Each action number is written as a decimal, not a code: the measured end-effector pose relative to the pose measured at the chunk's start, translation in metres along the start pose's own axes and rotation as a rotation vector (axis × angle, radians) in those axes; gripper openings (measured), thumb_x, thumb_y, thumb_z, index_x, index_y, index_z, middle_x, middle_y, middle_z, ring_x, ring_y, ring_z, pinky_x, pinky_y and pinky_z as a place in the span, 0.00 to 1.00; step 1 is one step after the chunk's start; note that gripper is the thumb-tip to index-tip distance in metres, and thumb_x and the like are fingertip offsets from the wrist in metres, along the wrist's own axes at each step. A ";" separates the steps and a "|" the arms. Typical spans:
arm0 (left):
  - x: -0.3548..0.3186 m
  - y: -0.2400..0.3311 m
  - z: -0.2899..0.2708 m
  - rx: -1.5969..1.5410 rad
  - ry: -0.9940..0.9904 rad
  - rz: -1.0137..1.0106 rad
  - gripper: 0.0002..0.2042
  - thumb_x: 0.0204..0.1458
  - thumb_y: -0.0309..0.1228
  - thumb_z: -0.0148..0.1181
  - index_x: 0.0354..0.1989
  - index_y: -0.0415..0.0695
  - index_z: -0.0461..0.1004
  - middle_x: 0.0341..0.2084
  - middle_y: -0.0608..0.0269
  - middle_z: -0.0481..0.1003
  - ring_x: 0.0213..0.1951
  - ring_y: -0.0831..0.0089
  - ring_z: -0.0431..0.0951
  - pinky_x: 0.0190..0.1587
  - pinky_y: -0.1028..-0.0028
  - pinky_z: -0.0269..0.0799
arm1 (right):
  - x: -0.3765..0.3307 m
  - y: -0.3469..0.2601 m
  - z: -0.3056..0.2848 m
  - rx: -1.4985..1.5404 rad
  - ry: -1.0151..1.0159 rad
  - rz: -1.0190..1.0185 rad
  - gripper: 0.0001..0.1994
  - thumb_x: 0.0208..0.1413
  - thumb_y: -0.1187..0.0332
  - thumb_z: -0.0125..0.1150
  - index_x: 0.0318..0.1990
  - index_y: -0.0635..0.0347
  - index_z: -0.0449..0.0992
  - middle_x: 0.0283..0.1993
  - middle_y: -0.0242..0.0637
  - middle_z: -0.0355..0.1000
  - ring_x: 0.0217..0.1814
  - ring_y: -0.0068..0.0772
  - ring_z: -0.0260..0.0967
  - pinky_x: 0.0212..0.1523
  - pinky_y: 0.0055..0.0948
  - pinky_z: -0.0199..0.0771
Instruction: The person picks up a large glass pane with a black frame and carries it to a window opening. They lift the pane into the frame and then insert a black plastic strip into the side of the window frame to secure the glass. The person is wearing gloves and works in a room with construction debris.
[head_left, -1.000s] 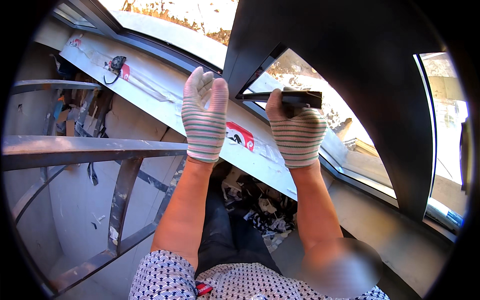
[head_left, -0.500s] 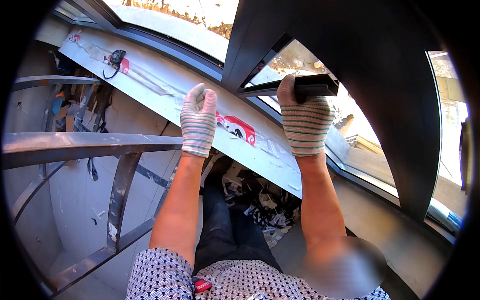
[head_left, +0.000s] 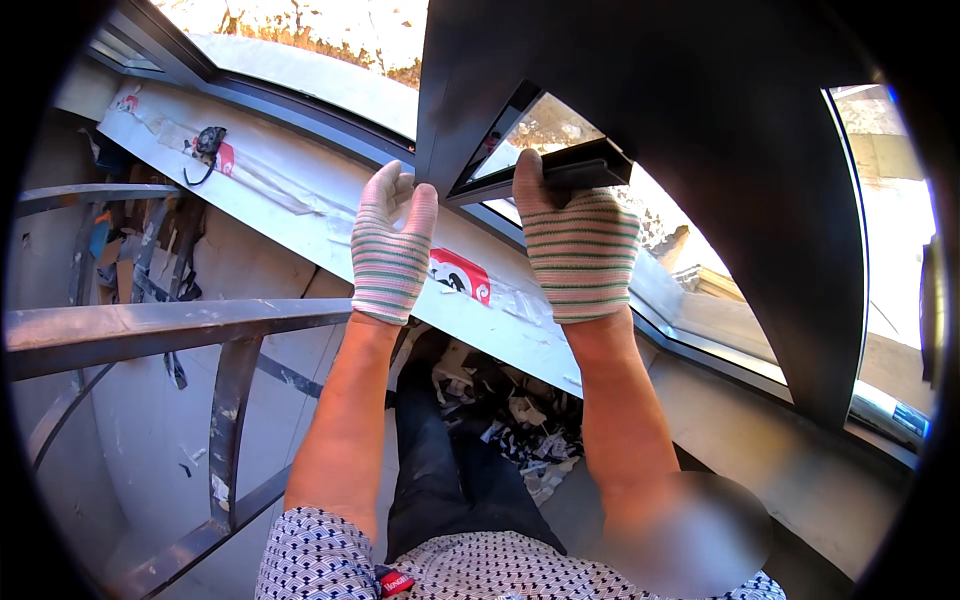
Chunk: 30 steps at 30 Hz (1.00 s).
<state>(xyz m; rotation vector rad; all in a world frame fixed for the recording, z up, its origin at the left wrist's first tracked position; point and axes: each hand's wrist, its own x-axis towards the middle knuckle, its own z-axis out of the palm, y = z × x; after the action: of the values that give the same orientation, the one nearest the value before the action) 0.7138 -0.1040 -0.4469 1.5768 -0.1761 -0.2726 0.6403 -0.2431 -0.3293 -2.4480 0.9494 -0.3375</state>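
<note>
My right hand (head_left: 583, 245), in a striped knit glove, grips a black profile strip (head_left: 590, 168) with its thumb up over the near side. The strip lies slantwise across the dark window frame (head_left: 690, 130), its left end close to the frame's lower corner. How the fingers wrap behind it is hidden. Left of it, my left hand (head_left: 393, 240), gloved alike, is raised over the white sill board with thumb and fingers apart. I see nothing between them. Its fingertips are nearest to the frame's lower corner.
A white sill board (head_left: 300, 245) with loose film and red prints runs beneath the windows, with a small black object (head_left: 208, 145) on it. A curved metal railing (head_left: 180, 325) stands at the left. Scraps and debris (head_left: 530, 410) lie beside my legs.
My left thumb and fingers have moved apart from a pinch. The right hand still grips the black strip, and both appear further left and slightly lower as the view shifts.
</note>
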 end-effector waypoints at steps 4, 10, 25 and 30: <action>0.008 0.023 0.009 0.154 0.016 0.227 0.32 0.60 0.40 0.66 0.67 0.34 0.62 0.56 0.47 0.71 0.59 0.62 0.73 0.64 0.63 0.68 | 0.000 0.013 0.001 -0.068 0.016 -0.162 0.21 0.64 0.52 0.61 0.37 0.65 0.82 0.29 0.45 0.81 0.32 0.40 0.83 0.32 0.32 0.82; 0.020 0.055 0.019 0.078 -0.004 0.482 0.48 0.49 0.43 0.76 0.70 0.31 0.53 0.59 0.45 0.63 0.62 0.58 0.66 0.65 0.61 0.64 | 0.000 0.014 0.004 -0.009 0.047 -0.175 0.23 0.63 0.48 0.61 0.32 0.64 0.82 0.23 0.41 0.79 0.25 0.38 0.78 0.28 0.33 0.77; 0.050 0.091 0.029 0.067 -0.163 0.606 0.59 0.34 0.35 0.85 0.72 0.38 0.46 0.59 0.46 0.62 0.61 0.57 0.66 0.64 0.59 0.67 | 0.006 0.024 0.001 0.024 -0.169 -0.114 0.20 0.63 0.49 0.60 0.42 0.60 0.80 0.29 0.39 0.79 0.29 0.37 0.77 0.30 0.31 0.77; 0.057 0.097 0.035 -0.051 -0.239 0.649 0.46 0.41 0.34 0.81 0.67 0.39 0.57 0.54 0.50 0.68 0.56 0.62 0.72 0.60 0.64 0.72 | 0.005 0.034 -0.005 -0.371 0.070 -0.561 0.10 0.64 0.62 0.58 0.49 0.50 0.78 0.29 0.38 0.78 0.29 0.37 0.77 0.28 0.31 0.76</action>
<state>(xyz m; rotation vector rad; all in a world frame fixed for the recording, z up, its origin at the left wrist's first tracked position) 0.7639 -0.1556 -0.3540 1.3530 -0.8397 0.0468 0.6227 -0.2694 -0.3426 -3.0430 0.3477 -0.4689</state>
